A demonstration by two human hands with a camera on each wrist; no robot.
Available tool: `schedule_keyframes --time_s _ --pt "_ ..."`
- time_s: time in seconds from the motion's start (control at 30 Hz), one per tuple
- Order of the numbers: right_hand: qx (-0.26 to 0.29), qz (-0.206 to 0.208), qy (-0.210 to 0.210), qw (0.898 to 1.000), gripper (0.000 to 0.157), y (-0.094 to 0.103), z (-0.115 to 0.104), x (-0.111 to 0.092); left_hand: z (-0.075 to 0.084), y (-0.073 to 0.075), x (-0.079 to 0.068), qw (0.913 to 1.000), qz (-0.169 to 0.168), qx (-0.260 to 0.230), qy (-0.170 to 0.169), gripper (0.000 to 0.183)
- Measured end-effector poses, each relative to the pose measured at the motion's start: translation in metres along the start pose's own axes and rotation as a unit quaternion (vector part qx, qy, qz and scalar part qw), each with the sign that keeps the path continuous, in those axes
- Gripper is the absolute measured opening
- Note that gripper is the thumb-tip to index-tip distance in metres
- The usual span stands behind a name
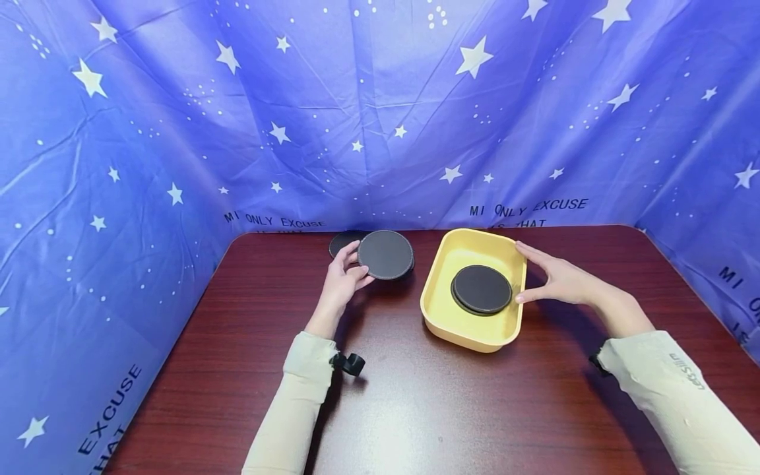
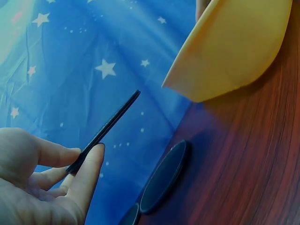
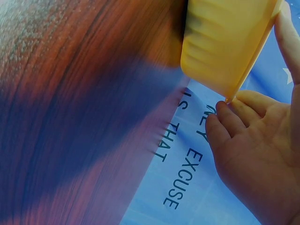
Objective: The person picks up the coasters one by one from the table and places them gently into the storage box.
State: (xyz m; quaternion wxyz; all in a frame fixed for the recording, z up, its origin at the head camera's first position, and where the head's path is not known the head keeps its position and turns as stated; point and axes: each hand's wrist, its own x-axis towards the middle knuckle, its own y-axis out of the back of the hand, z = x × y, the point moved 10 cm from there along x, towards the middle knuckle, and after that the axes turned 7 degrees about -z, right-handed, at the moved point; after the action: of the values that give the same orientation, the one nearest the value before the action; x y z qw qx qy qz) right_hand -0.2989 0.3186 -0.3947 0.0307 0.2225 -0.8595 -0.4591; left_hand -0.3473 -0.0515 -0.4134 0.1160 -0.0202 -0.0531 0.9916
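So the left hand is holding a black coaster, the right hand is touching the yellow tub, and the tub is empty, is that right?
Not quite: the yellow tub isn't empty. The head view shows at least one round black coaster lying inside it. The rest stands: the left hand holds another black coaster, and the right hand touches the tub.

The blue cloth (image 1: 332, 168) reads "MI ONLY EXCUSE IS THAT"; the right sleeve (image 1: 659, 379) reads "LetsSlim".

Appears bright in head view; glares on tabletop (image 1: 388, 422) nearer the wearer than the left hand (image 1: 342, 278) grip; dims in wrist views, shadowed broadly beside the right hand (image 3: 258, 152).
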Motion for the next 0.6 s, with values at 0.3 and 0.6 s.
schedule_keyframes --time_s 0.3,0.6 --pt "-0.005 0.002 0.003 1.000 0.112 0.001 -0.002 0.000 0.004 -0.031 0.002 0.9992 -0.038 0.014 -0.006 0.063" --pt "-0.002 0.001 0.002 1.000 0.113 0.000 -0.002 -0.001 0.002 -0.058 0.005 0.9972 -0.068 0.031 -0.009 0.062"
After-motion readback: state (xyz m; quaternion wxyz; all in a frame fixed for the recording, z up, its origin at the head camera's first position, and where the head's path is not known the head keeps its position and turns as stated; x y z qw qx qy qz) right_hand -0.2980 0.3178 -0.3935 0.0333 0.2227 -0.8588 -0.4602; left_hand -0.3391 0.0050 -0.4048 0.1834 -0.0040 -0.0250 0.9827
